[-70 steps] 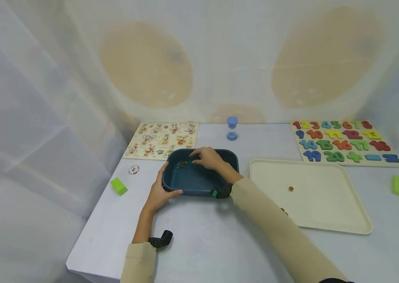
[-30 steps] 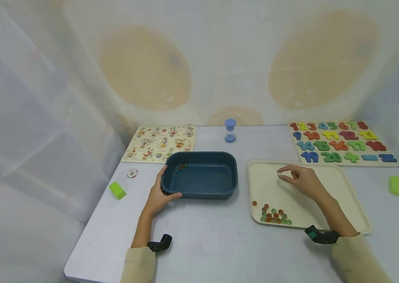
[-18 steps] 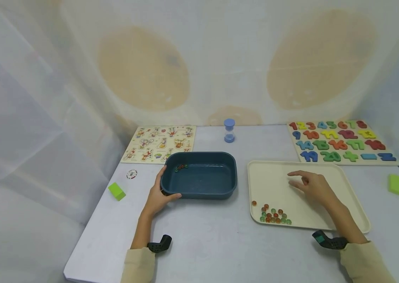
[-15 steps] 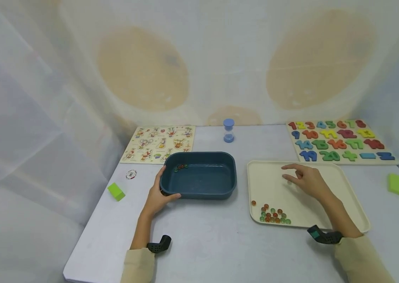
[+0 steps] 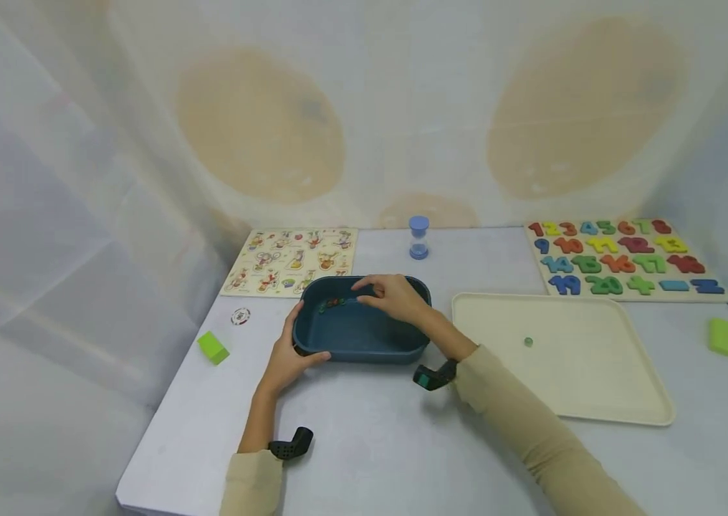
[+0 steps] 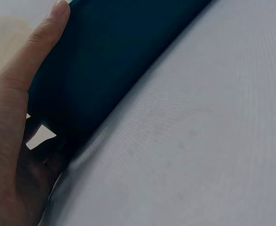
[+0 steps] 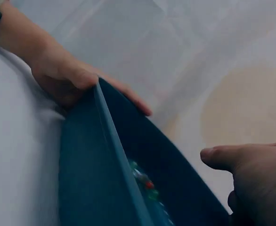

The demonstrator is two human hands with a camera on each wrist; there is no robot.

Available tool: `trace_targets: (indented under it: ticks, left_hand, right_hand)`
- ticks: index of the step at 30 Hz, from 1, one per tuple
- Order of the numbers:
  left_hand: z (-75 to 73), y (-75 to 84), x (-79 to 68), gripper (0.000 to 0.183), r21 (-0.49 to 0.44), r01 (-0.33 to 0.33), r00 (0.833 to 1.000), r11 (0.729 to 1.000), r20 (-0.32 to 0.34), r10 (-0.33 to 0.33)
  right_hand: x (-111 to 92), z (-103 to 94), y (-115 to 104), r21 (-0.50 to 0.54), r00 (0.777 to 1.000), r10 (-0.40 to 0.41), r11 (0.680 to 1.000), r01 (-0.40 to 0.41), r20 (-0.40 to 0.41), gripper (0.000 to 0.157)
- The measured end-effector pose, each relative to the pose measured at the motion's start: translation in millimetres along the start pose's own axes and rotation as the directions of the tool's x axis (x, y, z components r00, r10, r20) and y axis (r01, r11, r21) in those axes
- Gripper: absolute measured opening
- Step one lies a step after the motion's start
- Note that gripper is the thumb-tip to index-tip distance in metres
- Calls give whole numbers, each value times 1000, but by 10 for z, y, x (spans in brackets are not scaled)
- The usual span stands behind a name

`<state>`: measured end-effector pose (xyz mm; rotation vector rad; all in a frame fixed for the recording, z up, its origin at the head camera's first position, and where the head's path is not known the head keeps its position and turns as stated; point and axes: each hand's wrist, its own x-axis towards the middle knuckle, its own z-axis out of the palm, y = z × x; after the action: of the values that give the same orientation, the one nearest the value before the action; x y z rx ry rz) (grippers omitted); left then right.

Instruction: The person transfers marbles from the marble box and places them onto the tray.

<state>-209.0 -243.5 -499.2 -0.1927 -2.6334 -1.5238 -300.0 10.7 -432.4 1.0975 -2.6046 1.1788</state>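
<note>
My left hand grips the left end of a dark blue plastic tub, its thumb at the front side and its fingers along the left side. The left wrist view shows the thumb lying at the tub's edge. Inside the tub, several red and green glass marbles lie together at the far left. Over them hovers my right hand, thumb and index finger apart with no marble showing between them. On the cream tray to the right lies one green marble; my right sleeve hides the tray's front left corner.
A picture puzzle board lies behind the tub, and a number puzzle board behind the tray. A blue sand timer stands at the back. Green blocks and a poker chip lie near the sides.
My right hand has gone left from above the tray to above the tub. Around a second ago it pinched a pale marble there; a green marble now lies mid-tray. My left hand has stayed put.
</note>
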Motion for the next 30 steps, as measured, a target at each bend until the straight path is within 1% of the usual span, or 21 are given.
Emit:
trace_targets:
  ticks: [3,6,9,12,18,21,24,27,30]
  left_hand:
    - [14,5,21,103,-7,-17,1000,1000,19,17]
    - [27,4,34,104,-14,-20,1000,1000,24,20]
    - [29,-4,31,104,-17,-16,1000,1000,25,16]
    - [19,-9,21,105,-14,-13,1000,1000,16,13]
    - [-13,9,29,104,-2,-6,1000,1000,9,6]
    - [-28,74,23,105,-5,14,1000,1000,16,-14]
    - [-39,193,-21,104,-16,24,999,1000,25,-23]
    - [-42,305,-72,103,-18,23,999,1000,26,-22]
    - [-47,351,-94,102,-4,20,1000,1000,22,-20]
  right_hand:
    - [248,216,-28,-53,998,30,998,-27,50,28]
    - [380,373,23,-149,990,93,986,-76,108,31]
    - [425,471,96,-207,972,166,970,-130,166,33]
    - [439,522,153,-241,955,222,955,-173,197,34]
    - [458,533,200,-276,942,263,940,-202,207,26]
    - [454,509,194,-269,950,247,944,-192,189,22]
    - [408,440,152,-208,969,190,966,-156,156,21]
    - [282,281,58,-119,988,115,988,-102,106,23]
    - [63,39,-36,-39,998,41,998,-39,38,24]
